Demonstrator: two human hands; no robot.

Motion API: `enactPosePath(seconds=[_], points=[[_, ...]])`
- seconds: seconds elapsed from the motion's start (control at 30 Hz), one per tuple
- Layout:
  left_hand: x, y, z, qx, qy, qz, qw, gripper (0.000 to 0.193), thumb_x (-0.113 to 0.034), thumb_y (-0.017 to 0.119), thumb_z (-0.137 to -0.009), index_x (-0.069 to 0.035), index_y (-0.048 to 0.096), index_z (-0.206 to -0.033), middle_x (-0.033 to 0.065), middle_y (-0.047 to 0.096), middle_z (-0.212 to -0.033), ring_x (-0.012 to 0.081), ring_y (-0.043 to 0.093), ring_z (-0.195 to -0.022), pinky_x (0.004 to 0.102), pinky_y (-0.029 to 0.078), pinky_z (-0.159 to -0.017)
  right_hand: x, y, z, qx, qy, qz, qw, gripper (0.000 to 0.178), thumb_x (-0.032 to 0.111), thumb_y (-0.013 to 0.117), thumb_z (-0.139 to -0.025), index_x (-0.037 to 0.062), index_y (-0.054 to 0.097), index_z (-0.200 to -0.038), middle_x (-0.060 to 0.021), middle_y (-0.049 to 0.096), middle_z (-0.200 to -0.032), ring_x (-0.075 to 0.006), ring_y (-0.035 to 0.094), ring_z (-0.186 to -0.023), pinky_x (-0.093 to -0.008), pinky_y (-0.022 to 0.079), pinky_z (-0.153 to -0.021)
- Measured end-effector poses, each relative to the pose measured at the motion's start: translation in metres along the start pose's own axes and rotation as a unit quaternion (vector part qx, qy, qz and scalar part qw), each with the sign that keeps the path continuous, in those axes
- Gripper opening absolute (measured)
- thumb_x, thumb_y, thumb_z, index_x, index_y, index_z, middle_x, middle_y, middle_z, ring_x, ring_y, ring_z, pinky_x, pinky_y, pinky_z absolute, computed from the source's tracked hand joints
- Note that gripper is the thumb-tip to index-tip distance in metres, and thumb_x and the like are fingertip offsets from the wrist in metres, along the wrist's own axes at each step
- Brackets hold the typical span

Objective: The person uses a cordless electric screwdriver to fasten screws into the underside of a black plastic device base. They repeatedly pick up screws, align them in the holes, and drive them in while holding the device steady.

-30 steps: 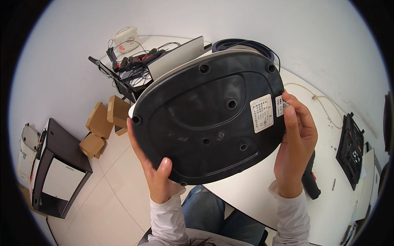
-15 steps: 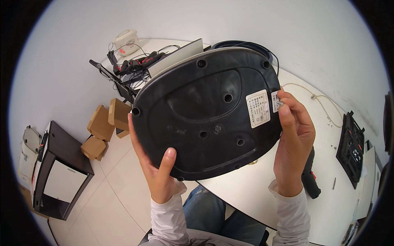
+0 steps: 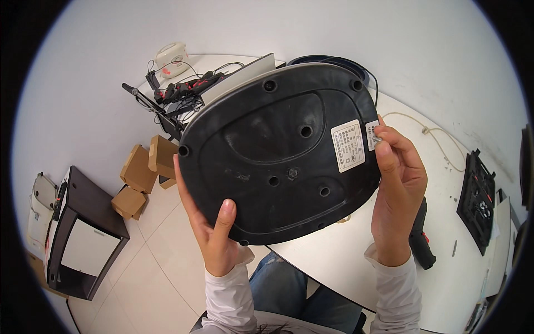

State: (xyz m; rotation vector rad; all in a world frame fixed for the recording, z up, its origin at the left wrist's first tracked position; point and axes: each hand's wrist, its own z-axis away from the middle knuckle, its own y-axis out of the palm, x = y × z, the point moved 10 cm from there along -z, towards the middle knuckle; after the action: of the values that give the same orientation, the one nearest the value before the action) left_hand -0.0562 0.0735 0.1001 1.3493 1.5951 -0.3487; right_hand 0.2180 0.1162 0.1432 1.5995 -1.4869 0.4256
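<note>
A rounded black plastic base [image 3: 261, 150] is held up and tilted before me, its underside showing several round recessed holes and a large white label [image 3: 347, 146]. Along its lower left edge my left hand [image 3: 214, 234] grips it, thumb on the underside and fingers around the rim. At the right edge, my right hand [image 3: 401, 189] pinches a small metal piece that looks like a screw [image 3: 377, 138] between thumb and forefinger. These fingertips sit over a smaller label [image 3: 371, 133], close to the base's side. The far face of the base is hidden.
On the white table [image 3: 328, 267] a black power tool [image 3: 421, 242] lies right of my wrist, with an open black tool case [image 3: 477, 203] beyond. Cables and a laptop-like panel [image 3: 239, 78] stand behind the base. Cardboard boxes [image 3: 139, 170] and a dark cabinet [image 3: 92, 234] are at left.
The base has shifted very slightly left with a small tilt. Both hands keep the same hold.
</note>
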Motion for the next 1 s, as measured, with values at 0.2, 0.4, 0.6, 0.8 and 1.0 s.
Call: enactPosePath(seconds=[0.2,0.4,0.6,0.8,1.0], points=[[-0.003,0.001,0.000,0.006,0.004,0.004,1.000,0.090,-0.017,0.066,-0.072,-0.010,0.017,-0.147,0.0132,0.032,-0.143,0.0258,0.035,-0.129,0.0359,0.026,-0.108,0.012,0.003,-0.001,0.016,-0.069,0.105,0.992,0.015,0.001,0.067,-0.080,0.0018,0.064,-0.095,-0.0089,0.064,-0.097,-0.0244,0.056,-0.109,-0.0361,0.039,-0.099],[-0.007,0.015,0.002,0.020,0.020,-0.011,1.000,0.089,-0.020,0.068,-0.073,-0.008,0.018,-0.146,0.0150,0.029,-0.144,0.0265,0.033,-0.131,0.0361,0.025,-0.108,0.057,0.042,0.021,0.089,-0.281,0.299,0.907,0.020,0.000,0.076,-0.065,0.0071,0.066,-0.081,-0.0045,0.063,-0.084,-0.0219,0.059,-0.087,-0.0328,0.044,-0.083],[-0.019,0.038,0.006,0.039,0.038,-0.042,0.998,0.086,-0.019,0.066,-0.077,-0.006,0.016,-0.146,0.0163,0.028,-0.144,0.0269,0.032,-0.131,0.0363,0.025,-0.108,0.045,0.058,0.030,0.140,-0.261,0.331,0.896,0.021,0.006,0.079,-0.059,0.0119,0.066,-0.075,0.0021,0.061,-0.078,-0.0171,0.057,-0.076,-0.0291,0.039,-0.068],[-0.019,0.043,0.016,0.049,0.042,-0.057,0.996,0.085,-0.016,0.065,-0.079,-0.005,0.015,-0.146,0.0168,0.027,-0.144,0.0261,0.031,-0.131,0.0357,0.025,-0.108,0.047,0.062,0.034,0.147,-0.297,0.407,0.851,0.021,0.010,0.078,-0.061,0.0136,0.066,-0.077,0.0039,0.061,-0.080,-0.0157,0.057,-0.077,-0.0295,0.036,-0.068],[-0.019,0.043,0.017,0.039,0.036,-0.052,0.997,0.085,-0.016,0.067,-0.078,-0.005,0.016,-0.146,0.0168,0.027,-0.144,0.0263,0.031,-0.131,0.0358,0.025,-0.108,0.053,0.068,0.045,0.157,-0.346,0.460,0.803,0.021,0.014,0.078,-0.062,0.0130,0.067,-0.079,0.0038,0.060,-0.083,-0.0161,0.057,-0.079,-0.0315,0.036,-0.071]])
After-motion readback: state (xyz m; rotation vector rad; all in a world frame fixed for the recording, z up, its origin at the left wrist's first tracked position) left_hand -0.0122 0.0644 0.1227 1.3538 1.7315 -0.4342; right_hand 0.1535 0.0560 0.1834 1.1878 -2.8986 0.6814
